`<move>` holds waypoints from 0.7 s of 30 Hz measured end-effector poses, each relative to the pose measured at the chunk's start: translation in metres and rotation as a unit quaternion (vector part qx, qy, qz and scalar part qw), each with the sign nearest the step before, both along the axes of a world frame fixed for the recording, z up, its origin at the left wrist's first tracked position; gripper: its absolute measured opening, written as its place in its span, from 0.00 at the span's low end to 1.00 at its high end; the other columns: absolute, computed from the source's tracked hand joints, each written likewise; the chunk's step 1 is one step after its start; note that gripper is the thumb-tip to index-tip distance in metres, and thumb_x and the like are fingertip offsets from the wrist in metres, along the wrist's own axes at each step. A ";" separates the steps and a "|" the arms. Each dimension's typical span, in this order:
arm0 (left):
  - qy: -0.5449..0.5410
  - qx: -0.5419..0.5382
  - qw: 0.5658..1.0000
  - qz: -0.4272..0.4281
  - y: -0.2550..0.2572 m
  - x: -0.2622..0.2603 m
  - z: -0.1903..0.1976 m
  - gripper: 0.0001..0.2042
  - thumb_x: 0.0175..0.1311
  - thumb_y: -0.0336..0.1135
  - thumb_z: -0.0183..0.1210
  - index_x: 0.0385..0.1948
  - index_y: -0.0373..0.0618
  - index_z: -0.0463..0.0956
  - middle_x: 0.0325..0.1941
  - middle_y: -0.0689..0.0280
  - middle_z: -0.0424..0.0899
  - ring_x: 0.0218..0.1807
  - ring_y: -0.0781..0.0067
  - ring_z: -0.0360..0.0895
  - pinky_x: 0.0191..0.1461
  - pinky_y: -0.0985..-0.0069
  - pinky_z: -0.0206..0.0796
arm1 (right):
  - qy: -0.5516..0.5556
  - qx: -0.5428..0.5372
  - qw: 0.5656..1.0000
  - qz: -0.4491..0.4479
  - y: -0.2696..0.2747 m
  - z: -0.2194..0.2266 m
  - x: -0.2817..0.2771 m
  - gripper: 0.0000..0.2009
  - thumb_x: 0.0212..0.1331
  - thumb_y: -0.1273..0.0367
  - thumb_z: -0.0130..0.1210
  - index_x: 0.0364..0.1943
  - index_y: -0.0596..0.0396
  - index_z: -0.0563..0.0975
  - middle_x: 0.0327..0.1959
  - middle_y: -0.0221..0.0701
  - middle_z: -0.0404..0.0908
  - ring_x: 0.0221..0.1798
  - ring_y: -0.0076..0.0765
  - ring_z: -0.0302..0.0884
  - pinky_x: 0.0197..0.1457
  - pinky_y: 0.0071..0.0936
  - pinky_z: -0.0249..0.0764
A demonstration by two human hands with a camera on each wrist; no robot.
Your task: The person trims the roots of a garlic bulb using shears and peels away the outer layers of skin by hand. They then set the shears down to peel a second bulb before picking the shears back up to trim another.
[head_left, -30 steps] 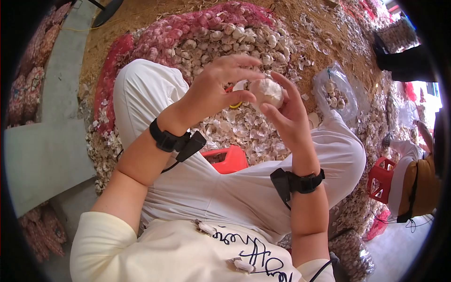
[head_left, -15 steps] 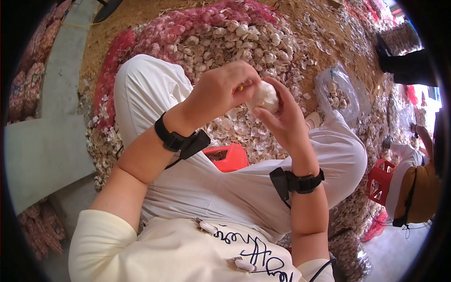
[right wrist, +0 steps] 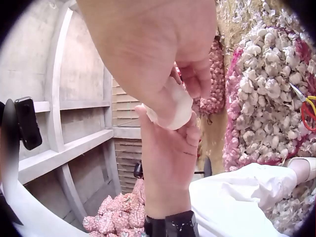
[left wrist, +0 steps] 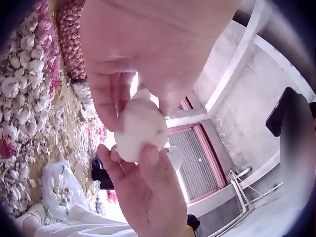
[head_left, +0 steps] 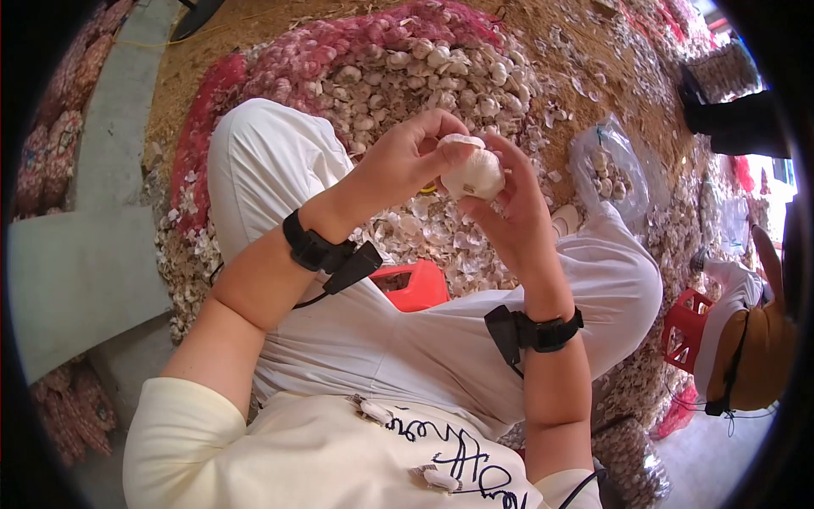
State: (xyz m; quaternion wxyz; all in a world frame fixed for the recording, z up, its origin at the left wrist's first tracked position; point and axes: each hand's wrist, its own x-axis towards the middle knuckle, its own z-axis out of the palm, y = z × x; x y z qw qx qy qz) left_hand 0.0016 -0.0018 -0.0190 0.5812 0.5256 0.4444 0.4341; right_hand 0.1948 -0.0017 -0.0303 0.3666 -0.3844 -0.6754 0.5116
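Note:
Between the two hands, in front of the chest, is a white garlic bulb (head_left: pixel 475 176). The left hand (head_left: pixel 403 161) pinches a pale flap of skin at the bulb's upper left, its thumb along the top. Around the bulb's right side curl the thumb and fingers of the right hand (head_left: pixel 519 216). The left wrist view has the bulb (left wrist: pixel 140 131) above the right palm (left wrist: pixel 148 202). In the right wrist view the bulb (right wrist: pixel 180 106) lies between both hands, partly hidden by fingers.
Garlic bulbs (head_left: pixel 424 76) lie heaped on pink netting beyond the knees, with loose skins below. Scissors (right wrist: pixel 308 103) show by the heap. A clear bag (head_left: pixel 606 170) of garlic lies right, a red stool (head_left: pixel 420 288) between the legs. Another person (head_left: pixel 750 339) sits far right.
The left hand's fingers, spread beside the bulb a second ago and then curled against it, now pinch its skin. The bulb has turned and shifted slightly left; the right hand still holds it.

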 end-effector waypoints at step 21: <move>-0.335 -0.138 0.932 -0.009 0.001 0.002 -0.023 0.09 0.72 0.40 0.50 0.40 0.43 0.70 0.36 0.67 0.79 0.37 0.80 0.78 0.37 0.82 0.74 | 0.421 -0.303 0.849 0.102 0.001 -0.001 0.000 0.30 0.40 0.88 0.52 0.51 0.49 0.62 0.53 0.30 0.65 0.54 0.32 0.71 0.50 0.23 0.73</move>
